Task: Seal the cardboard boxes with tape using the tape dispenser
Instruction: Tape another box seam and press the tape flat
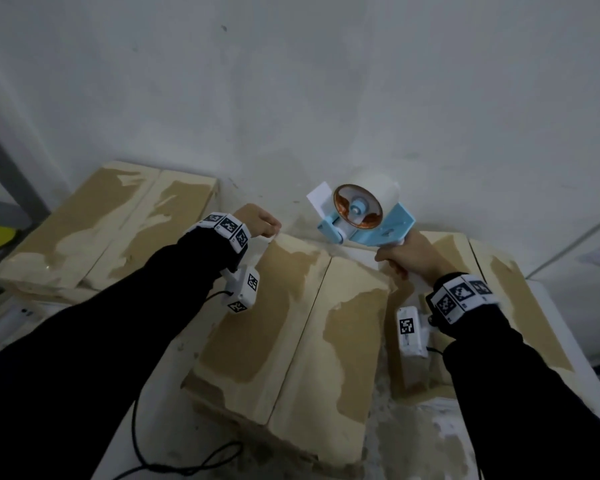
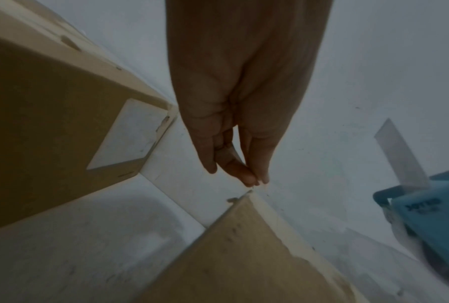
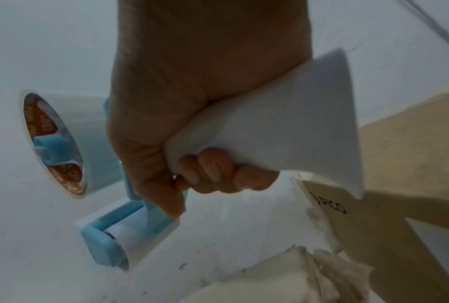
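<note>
On the left a closed cardboard box (image 1: 94,230) sits against the wall, its top scuffed pale. The person's left hand (image 1: 257,221) hovers at the far left corner of the middle box (image 1: 291,327); in the left wrist view the fingertips (image 2: 249,177) are drawn together narrowly just above that corner, with nothing visibly pinched. The centre seam (image 1: 305,327) of this box runs bare from far edge to near. To its right, the right hand (image 1: 406,254) is wrapped firmly round the white handle of the blue tape dispenser (image 1: 361,216), held up off the box with a loose tape tail (image 1: 317,199) sticking out in front. A third box (image 1: 492,271) lies furthest right. To tape well, I would set the tail over the far end of the seam, press the flaps flat with the left hand, then draw the dispenser straight along the seam.
</note>
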